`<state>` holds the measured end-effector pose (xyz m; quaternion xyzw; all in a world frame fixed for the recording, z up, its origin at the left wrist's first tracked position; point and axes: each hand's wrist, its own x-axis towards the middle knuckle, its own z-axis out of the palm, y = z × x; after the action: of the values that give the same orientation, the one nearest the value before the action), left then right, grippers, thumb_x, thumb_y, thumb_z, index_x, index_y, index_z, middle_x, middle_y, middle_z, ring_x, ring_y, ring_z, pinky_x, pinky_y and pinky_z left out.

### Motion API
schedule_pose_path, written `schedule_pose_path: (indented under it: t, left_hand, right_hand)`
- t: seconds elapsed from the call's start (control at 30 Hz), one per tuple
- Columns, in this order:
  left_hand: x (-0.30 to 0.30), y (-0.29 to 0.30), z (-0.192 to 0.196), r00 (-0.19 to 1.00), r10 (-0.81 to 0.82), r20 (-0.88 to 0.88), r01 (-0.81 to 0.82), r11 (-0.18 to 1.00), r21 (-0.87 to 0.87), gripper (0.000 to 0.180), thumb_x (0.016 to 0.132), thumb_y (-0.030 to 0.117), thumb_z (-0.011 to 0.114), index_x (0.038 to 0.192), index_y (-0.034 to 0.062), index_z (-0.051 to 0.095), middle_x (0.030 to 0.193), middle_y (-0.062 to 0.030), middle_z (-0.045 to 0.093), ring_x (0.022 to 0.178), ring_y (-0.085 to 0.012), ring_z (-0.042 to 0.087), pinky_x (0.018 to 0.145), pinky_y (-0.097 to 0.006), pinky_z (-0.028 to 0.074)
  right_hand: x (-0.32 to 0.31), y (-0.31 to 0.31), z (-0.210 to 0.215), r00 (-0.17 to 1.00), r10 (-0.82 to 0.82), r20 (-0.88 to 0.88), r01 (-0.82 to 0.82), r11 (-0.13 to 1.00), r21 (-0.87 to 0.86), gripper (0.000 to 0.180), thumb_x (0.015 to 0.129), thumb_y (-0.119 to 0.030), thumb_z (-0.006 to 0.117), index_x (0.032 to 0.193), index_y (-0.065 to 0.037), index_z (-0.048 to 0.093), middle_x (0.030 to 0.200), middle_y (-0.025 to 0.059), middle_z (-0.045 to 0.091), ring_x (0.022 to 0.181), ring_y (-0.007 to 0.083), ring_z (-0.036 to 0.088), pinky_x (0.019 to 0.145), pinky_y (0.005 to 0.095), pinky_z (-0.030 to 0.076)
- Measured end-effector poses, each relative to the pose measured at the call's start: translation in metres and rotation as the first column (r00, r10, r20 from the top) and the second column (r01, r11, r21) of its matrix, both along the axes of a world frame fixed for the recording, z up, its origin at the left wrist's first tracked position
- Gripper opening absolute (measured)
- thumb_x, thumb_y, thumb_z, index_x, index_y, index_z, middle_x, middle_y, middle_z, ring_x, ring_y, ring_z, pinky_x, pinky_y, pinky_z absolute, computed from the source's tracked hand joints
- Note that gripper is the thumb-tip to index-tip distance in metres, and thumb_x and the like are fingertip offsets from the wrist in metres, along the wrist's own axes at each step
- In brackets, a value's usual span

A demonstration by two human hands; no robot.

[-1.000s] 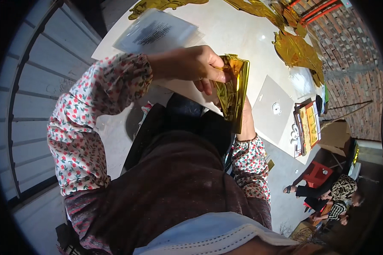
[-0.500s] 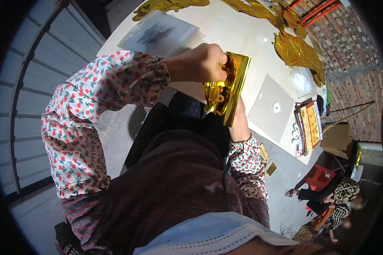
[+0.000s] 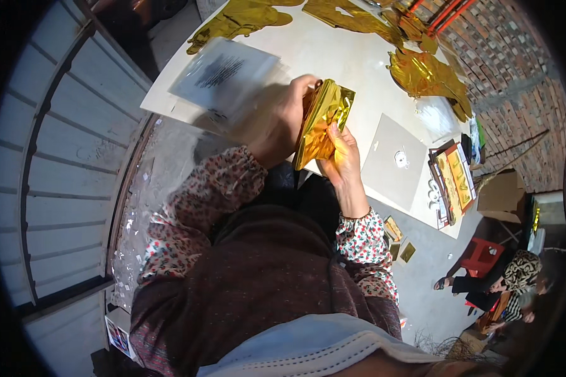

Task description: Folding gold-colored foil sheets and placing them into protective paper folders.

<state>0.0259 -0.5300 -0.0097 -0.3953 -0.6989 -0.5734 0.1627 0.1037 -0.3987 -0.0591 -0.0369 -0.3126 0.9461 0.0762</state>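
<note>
Between my two hands, above the table's near edge, is a shiny folded gold foil, a flat creased bundle held tilted. My left hand is closed along its left edge, most of its fingers hidden behind the foil. My right hand pinches the lower right part, thumb on the front face. Clear plastic bags lie in a stack on the table to the left of my hands. A grey card with a hang hole and a small white print lies to the right.
Flat gold foil pieces lie along the far and right sides of the white table. Printed cards are stacked at the right corner, near clear plastic. Another person sits low at the right, near a red stool.
My left arm has come down and inward, and my left hand now holds the foil's left edge. The foil has turned, and my right thumb shows on its front.
</note>
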Motion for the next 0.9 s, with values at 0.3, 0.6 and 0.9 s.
schedule_pose_path:
  t: [0.3,0.6,0.9]
  left_hand:
    - [0.002,-0.010,-0.004,0.996,-0.086,-0.004,0.086,0.993,-0.077,0.018,0.087,0.014,0.063,0.094,-0.0028,0.062,0.089,-0.0156,0.058,0.081,-0.0311,0.058,0.071,-0.038,0.048]
    - [0.009,-0.023,-0.017,0.759,-0.131,0.638,0.171,0.985,-0.001,0.021,0.096,0.015,0.062,0.082,-0.0005,0.064,0.075,-0.0010,0.060,0.077,-0.0051,0.054,0.064,-0.027,0.045]
    - [0.023,-0.012,-0.034,0.490,-0.455,0.744,0.064,0.870,0.489,0.022,0.095,0.006,0.063,0.115,-0.0023,0.059,0.103,-0.0052,0.067,0.091,-0.0089,0.063,0.079,-0.025,0.054]
  right_hand:
    - [0.008,0.006,-0.003,0.997,-0.062,0.047,0.057,0.994,0.094,0.019,0.100,-0.013,0.058,0.113,0.000,0.063,0.105,0.0103,0.070,0.091,0.0188,0.069,0.083,0.0341,0.057]
    - [0.015,0.010,-0.014,0.987,-0.150,0.057,0.122,0.930,0.346,0.022,0.100,-0.015,0.059,0.114,0.002,0.063,0.101,0.0084,0.070,0.086,0.0148,0.067,0.079,0.0298,0.056]
    - [0.030,0.026,0.001,0.975,-0.119,0.188,0.011,0.871,0.491,0.018,0.098,-0.017,0.063,0.104,0.000,0.066,0.094,0.0056,0.070,0.081,0.0109,0.065,0.073,0.0267,0.053]
